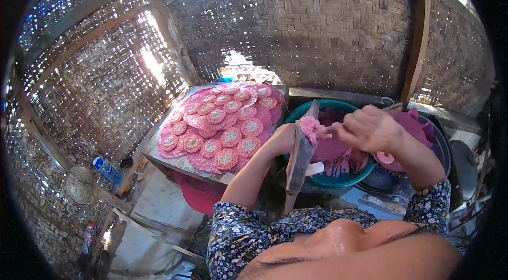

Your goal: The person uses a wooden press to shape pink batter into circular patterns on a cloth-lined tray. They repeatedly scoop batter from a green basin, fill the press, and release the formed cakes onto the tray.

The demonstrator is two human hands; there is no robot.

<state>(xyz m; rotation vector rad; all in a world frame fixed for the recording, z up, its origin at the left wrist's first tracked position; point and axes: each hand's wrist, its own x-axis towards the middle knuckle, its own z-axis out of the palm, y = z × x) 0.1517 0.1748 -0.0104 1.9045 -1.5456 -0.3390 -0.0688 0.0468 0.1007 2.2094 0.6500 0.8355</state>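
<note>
A narrow dark wooden board (302,158) stands tilted in front of me, with a lump of pink, crumbly dough (312,128) against its upper right side. My left hand (284,139) is at the board's left edge; its fingertips are hidden behind the wood. Just right of the dough, my right hand (372,129) is closed, fingers curled, with a small pink-coated piece showing between it and the lump; what it grips is unclear. Below the dough a white cylinder (315,169) sticks out from the board. Beneath both hands sits a green basin (338,180) with pink cloth or sheeting.
On the left, a table (153,145) bears pink sheets with several round pink-and-white patterned discs (227,159). A dark tub (443,145) with pink material and another pink disc (384,158) stands at right. Woven bamboo walls (296,26) enclose the space. A water bottle (107,170) lies left.
</note>
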